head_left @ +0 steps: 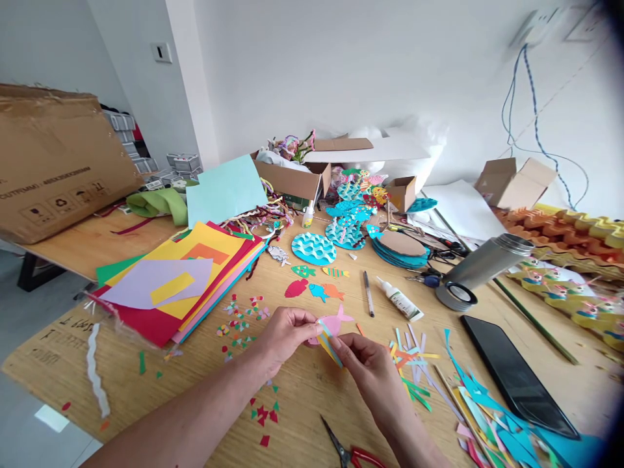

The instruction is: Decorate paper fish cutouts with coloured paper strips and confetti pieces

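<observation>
My left hand (285, 335) pinches a pink paper fish (335, 322) just above the wooden table (302, 383). My right hand (365, 367) pinches thin coloured paper strips (331, 348) held against the fish's body. Both hands are closed in a pinch. Behind them lie several small finished paper fish (319, 290), a pen (368, 294) and a small glue bottle (400, 300). A heap of cut paper strips (414, 364) lies just to the right of my right hand.
A stack of coloured paper sheets (185, 279) lies at left, red-handled scissors (348, 448) at the near edge. A dark tablet (517, 377) and a tipped metal flask (482, 266) are at right. Blue wave discs (314, 248), cardboard boxes (292, 179) and paper scraps crowd the back.
</observation>
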Tool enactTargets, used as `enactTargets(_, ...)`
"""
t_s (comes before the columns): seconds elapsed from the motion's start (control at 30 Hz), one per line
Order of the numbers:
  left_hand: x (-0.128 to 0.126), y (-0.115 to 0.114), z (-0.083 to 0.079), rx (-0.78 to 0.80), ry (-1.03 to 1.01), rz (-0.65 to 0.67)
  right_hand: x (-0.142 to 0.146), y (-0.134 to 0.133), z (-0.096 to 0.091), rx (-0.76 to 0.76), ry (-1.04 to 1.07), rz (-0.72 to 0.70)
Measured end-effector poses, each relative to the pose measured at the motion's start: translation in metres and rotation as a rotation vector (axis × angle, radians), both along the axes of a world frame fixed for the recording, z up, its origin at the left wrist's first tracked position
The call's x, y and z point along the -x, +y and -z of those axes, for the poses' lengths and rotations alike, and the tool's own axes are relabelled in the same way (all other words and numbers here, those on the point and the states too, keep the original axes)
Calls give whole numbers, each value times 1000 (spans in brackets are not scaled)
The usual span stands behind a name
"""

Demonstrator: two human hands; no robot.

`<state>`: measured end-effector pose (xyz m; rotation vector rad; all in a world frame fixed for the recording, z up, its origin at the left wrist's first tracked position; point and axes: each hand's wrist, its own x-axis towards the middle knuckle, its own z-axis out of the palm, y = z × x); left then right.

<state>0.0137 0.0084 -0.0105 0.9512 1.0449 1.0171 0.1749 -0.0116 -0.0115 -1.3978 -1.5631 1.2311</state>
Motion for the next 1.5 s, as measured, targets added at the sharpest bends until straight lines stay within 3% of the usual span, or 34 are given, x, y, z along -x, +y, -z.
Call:
enactTargets(0.4, 1, -1, -1, 95, -71, 66, -2, 0, 3, 50, 29, -28)
enactTargets(0.73, 0, -1, 2, 1, 8, 40, 1, -1, -2, 108, 81, -41)
enactTargets(1.03, -3, -4, 4, -48, 38, 100, 3, 1, 6, 57, 80, 17)
enactTargets(1.5, -5, -3, 3, -7, 8, 45, 3, 0, 5, 80, 147, -12)
